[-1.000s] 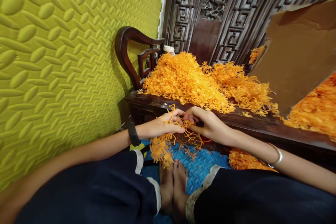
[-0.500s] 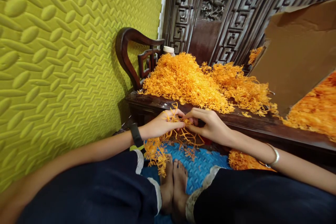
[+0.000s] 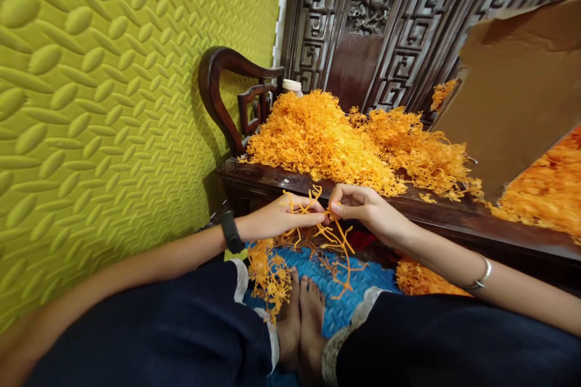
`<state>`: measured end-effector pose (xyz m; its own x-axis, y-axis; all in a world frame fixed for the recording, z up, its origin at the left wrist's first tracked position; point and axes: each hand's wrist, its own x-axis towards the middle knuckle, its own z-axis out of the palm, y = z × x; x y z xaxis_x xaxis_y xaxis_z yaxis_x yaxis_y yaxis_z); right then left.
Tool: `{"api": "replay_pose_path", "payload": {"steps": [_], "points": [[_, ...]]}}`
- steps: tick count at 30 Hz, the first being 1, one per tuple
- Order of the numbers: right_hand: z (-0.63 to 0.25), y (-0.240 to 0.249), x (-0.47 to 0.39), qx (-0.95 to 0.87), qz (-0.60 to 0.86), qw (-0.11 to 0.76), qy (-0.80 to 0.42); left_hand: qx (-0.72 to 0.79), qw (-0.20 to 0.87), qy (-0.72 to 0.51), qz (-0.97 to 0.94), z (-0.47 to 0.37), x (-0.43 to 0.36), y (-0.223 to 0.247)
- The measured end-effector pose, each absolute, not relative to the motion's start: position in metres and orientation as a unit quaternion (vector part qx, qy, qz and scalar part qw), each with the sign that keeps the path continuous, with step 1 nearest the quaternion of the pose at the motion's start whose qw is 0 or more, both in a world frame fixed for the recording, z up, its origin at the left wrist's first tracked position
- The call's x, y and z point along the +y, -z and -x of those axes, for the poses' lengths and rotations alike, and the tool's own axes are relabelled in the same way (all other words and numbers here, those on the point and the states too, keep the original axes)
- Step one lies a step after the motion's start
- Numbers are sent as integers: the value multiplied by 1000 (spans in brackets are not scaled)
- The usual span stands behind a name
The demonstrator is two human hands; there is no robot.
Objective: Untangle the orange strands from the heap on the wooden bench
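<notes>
Thin branching orange plastic sprigs [image 3: 342, 246] hang between my two hands above my feet. My left hand [image 3: 293, 216] is closed on some of them, thumb against fingers, with stems poking out above and below. A denser cluster of orange plastic pieces [image 3: 269, 275] dangles beneath that hand. My right hand [image 3: 363, 207] pinches an orange sprig between thumb and index finger, close beside the left fingertips. Just beyond my hands, a big heap of orange plastic pieces [image 3: 318, 139] covers part of the dark wooden bench [image 3: 272, 175].
A torn cardboard box [image 3: 521, 91] stands at the right, with more orange pieces [image 3: 544, 187] by it. A curved wooden armrest [image 3: 211, 81] rises on the left, near the yellow textured wall [image 3: 113, 103]. Another orange pile [image 3: 426, 278] sits below the bench. Blue matting [image 3: 345, 302] lies underfoot.
My right hand has drawn slightly away to the right, pinching a sprig. The thin sprigs now spread out and hang lower between the hands. The dangling cluster has shifted a little.
</notes>
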<state>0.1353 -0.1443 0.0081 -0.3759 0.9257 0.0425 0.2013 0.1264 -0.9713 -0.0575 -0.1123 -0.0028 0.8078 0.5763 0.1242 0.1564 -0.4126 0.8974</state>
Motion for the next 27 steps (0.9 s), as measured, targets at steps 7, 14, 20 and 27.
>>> {"api": "replay_pose_path", "payload": {"steps": [7, 14, 20, 27], "points": [[-160, -20, -134, -575, 466, 527, -417, 266, 480, -231, -803, 63, -115, -3], [-241, -12, -100, -525, 552, 629, -155, 319, 519, -238, -757, 67, -103, 22], [-274, -12, -54, -612, 640, 464, -38, 326, 534, -226, -747, 56, -109, 17], [-251, -16, -50, -716, 606, 346, -4, 306, 521, -283, -745, 60, -110, 13]]}}
